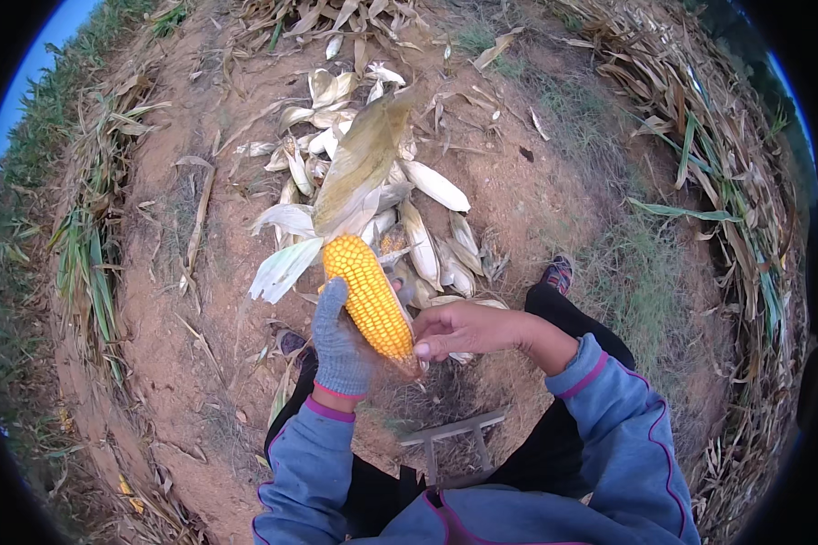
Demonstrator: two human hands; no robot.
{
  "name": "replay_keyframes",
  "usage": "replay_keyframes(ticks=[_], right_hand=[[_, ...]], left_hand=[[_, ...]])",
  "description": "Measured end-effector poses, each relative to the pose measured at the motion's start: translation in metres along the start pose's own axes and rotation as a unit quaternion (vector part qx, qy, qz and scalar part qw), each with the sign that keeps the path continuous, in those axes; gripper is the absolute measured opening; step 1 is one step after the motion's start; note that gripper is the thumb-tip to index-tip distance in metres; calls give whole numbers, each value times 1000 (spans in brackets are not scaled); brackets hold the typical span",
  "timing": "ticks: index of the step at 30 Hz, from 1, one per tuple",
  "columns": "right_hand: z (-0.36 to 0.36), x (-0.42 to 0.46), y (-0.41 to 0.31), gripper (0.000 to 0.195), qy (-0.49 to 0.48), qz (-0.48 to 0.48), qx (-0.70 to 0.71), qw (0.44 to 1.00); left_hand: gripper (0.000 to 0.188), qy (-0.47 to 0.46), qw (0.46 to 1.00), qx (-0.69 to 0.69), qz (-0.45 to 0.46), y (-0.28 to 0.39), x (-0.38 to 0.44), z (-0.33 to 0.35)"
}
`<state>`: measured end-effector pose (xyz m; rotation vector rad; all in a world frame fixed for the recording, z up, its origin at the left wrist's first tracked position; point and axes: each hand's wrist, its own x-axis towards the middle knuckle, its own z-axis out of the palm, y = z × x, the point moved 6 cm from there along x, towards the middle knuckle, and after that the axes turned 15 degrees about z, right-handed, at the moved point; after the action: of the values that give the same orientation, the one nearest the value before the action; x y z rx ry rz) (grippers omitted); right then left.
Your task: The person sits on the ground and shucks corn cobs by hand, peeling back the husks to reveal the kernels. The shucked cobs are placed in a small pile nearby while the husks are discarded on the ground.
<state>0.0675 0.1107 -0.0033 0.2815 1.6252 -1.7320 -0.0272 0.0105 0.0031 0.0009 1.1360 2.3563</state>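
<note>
A yellow ear of corn (371, 300) lies tilted across my left hand (337, 340), which wears a grey knit glove and grips it from below and the left. Its narrow tip points down towards me. Peeled husk leaves (365, 163) spread from the far end, one of them long and brownish, others pale. My bare right hand (460, 330) is at the ear's right side near the tip, thumb and fingers closed on the edge of a pale husk leaf. Part of that grip is hidden behind the ear.
Beyond the ear, a heap of corn ears in pale husks (436, 185) lies on reddish soil. My shoe (559, 272) is right of the heap. A low frame (453, 430) stands between my legs. Dry corn stalks (736, 204) line the right, with more stalks (92, 266) on the left.
</note>
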Motion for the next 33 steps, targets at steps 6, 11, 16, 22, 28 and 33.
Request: replay_keyframes(ticks=[6,11,16,22,28,33], right_hand=[[19,1,2,32,-45,-4,25,999],[15,0,4,28,-66,20,1,998],[-24,-9,-1,21,59,-39,153,986],[-98,-40,-2,19,278,-197,452,825],[-66,-13,21,39,301,-81,186,932],[-25,2,-2,54,118,-64,303,944]], left_hand=[[56,-23,999,-31,-35,-8,0,-1],[57,-28,997,-20,-74,-17,-4,-3],[57,-55,990,22,-124,-16,-9,4],[54,-214,937,162,-224,-19,-30,14],[54,-188,942,276,-45,-27,-8,0],[55,-221,865,446,60,-24,-2,-9]])
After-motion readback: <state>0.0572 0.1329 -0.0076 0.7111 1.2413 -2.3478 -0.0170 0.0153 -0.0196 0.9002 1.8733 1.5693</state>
